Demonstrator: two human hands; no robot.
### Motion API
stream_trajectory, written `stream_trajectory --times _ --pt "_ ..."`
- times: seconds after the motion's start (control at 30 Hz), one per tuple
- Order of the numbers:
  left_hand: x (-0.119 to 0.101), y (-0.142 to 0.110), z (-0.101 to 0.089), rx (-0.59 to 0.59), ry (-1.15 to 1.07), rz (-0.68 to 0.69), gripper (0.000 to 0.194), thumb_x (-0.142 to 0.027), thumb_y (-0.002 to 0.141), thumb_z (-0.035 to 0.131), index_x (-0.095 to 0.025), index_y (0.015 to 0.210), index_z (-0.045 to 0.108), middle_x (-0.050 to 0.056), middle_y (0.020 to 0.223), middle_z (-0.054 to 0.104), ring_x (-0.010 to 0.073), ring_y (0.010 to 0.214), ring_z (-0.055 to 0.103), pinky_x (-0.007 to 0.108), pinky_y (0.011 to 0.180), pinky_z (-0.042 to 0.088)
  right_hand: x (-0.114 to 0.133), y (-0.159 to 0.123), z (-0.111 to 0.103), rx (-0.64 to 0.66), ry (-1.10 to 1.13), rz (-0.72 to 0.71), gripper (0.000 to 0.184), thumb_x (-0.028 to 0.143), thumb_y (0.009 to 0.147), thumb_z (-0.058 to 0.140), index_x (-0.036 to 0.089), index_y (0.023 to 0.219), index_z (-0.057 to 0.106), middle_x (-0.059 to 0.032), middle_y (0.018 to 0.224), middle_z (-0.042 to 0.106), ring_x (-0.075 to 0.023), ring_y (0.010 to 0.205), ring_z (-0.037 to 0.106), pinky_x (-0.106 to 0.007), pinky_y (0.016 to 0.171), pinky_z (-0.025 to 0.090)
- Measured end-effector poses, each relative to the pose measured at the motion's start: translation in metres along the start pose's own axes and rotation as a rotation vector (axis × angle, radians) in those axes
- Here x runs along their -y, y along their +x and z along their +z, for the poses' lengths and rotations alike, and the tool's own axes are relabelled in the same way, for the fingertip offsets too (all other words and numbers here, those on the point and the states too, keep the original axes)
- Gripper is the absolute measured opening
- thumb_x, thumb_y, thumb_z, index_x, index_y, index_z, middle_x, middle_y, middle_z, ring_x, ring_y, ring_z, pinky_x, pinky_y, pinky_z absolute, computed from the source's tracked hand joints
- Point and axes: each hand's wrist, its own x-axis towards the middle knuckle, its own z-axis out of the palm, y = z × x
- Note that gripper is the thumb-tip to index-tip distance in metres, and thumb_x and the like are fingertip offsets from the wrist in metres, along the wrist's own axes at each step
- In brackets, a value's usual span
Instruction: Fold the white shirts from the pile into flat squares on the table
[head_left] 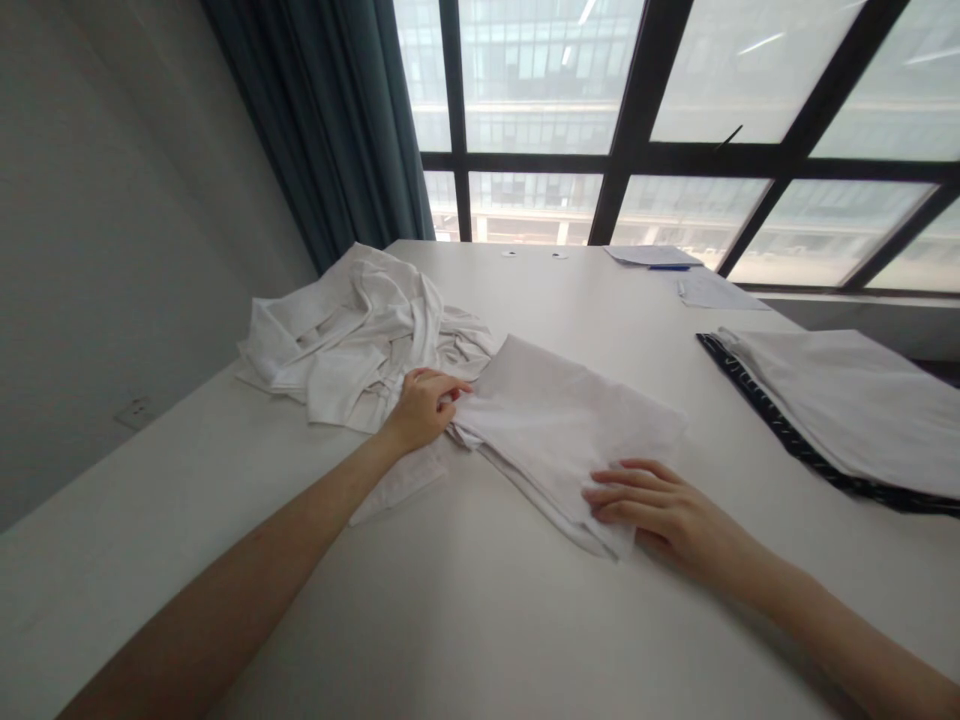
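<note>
A folded white cloth [562, 410] lies on the white table [420, 620] in front of me, its layers showing along the near edge. My left hand [427, 408] pinches the cloth's left corner between thumb and fingers. Toward its near right corner, my right hand [645, 505] rests with fingers stretched out flat on the fabric. Behind and left of my left hand is a crumpled heap of white cloth [360, 330]. A thin white piece [405, 485] sticks out beneath my left wrist.
On the right lies a stack of folded white cloth [862, 400] on a black, white-marked sheet or bag [795, 450]. Papers [652, 256] and a blue pen [669, 267] lie at the far right edge. A dark blue curtain [322, 120] and windows [540, 80] stand behind the table.
</note>
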Motion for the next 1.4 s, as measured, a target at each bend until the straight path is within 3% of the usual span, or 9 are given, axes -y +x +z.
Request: stream_trajectory --times 0.17,0.27,0.4,0.57,0.73,0.93,1.07,1.27,1.4 --pt "-0.013 -0.007 -0.005 0.062 0.060 0.418 0.030 -0.005 0.071 0.045 -0.020 0.082 0.068 0.000 0.074 0.065 0.0166 0.087 0.063 0.046 0.111 0.023 -0.048 -0.025 -0.012 -0.116 -0.103 0.198 0.034 0.010 0.090 0.044 0.029 0.107 0.066 0.0010 0.122 0.069 -0.0229 0.127 0.053 -0.048 0.105 0.037" --pt "-0.022 -0.007 -0.008 0.111 0.085 0.530 0.024 -0.006 0.075 0.046 -0.021 0.077 0.066 -0.001 0.074 0.065 0.0156 0.086 0.062 0.045 0.111 0.023 -0.060 -0.032 -0.013 -0.163 -0.145 0.259 0.037 0.011 0.086 0.047 0.030 0.113 0.063 0.0000 0.124 0.068 -0.0246 0.127 0.053 -0.049 0.102 0.039" --pt "-0.035 -0.005 -0.009 0.083 0.147 0.517 0.020 -0.009 0.081 0.048 -0.021 0.077 0.064 0.000 0.077 0.065 0.0168 0.086 0.060 0.044 0.108 0.027 -0.049 -0.026 -0.009 -0.253 -0.220 0.275 0.034 0.021 0.088 0.054 0.028 0.121 0.060 -0.0035 0.120 0.069 -0.0254 0.121 0.057 -0.048 0.102 0.037" --pt "-0.050 -0.010 0.006 0.105 0.124 0.459 0.013 -0.027 0.094 0.055 -0.018 0.101 0.061 0.005 0.096 0.067 0.0202 0.096 0.057 0.037 0.095 0.037 -0.035 -0.018 -0.005 -0.302 -0.251 0.257 0.026 0.024 0.095 0.052 0.024 0.119 0.061 -0.0051 0.111 0.071 -0.0217 0.104 0.063 -0.038 0.089 0.044" --pt "-0.047 -0.015 0.018 0.099 0.105 0.458 0.017 -0.031 0.096 0.055 -0.017 0.092 0.062 0.004 0.087 0.067 0.0192 0.087 0.057 0.033 0.086 0.039 -0.035 -0.019 -0.006 -0.346 -0.337 0.284 0.015 0.025 0.096 0.052 0.021 0.099 0.066 -0.0063 0.093 0.070 -0.0232 0.089 0.061 -0.038 0.079 0.045" --pt "-0.043 -0.014 0.015 0.028 0.034 0.442 0.021 -0.030 0.098 0.052 -0.017 0.085 0.061 0.004 0.082 0.066 0.0181 0.083 0.055 0.032 0.084 0.040 -0.027 -0.016 -0.015 -0.539 -0.334 0.221 0.012 0.013 0.090 0.055 0.019 0.098 0.062 -0.0066 0.089 0.067 -0.0213 0.085 0.061 -0.035 0.079 0.045" --pt "-0.043 -0.013 0.012 -0.046 -0.004 0.458 0.020 -0.028 0.098 0.050 -0.017 0.083 0.059 0.004 0.079 0.064 0.0180 0.082 0.053 0.033 0.084 0.041 -0.024 -0.015 -0.015 -0.465 -0.378 0.182 0.010 0.013 0.087 0.057 0.020 0.092 0.061 -0.0057 0.086 0.067 -0.0219 0.084 0.060 -0.037 0.080 0.043" --pt "-0.048 -0.014 0.008 0.081 0.106 0.587 0.021 -0.021 0.099 0.045 -0.018 0.082 0.057 0.001 0.077 0.063 0.0162 0.082 0.054 0.040 0.101 0.031 -0.025 -0.013 -0.011 -0.240 -0.350 0.246 0.013 0.013 0.088 0.050 0.021 0.086 0.060 -0.0061 0.085 0.066 -0.0236 0.091 0.059 -0.038 0.083 0.042" --pt "-0.050 -0.014 0.006 0.131 0.147 0.591 0.021 -0.020 0.099 0.044 -0.018 0.083 0.057 0.000 0.078 0.063 0.0161 0.083 0.054 0.041 0.104 0.028 -0.024 -0.013 -0.011 -0.187 -0.303 0.272 0.013 0.013 0.088 0.048 0.021 0.085 0.058 -0.0061 0.085 0.066 -0.0225 0.091 0.059 -0.037 0.083 0.041"
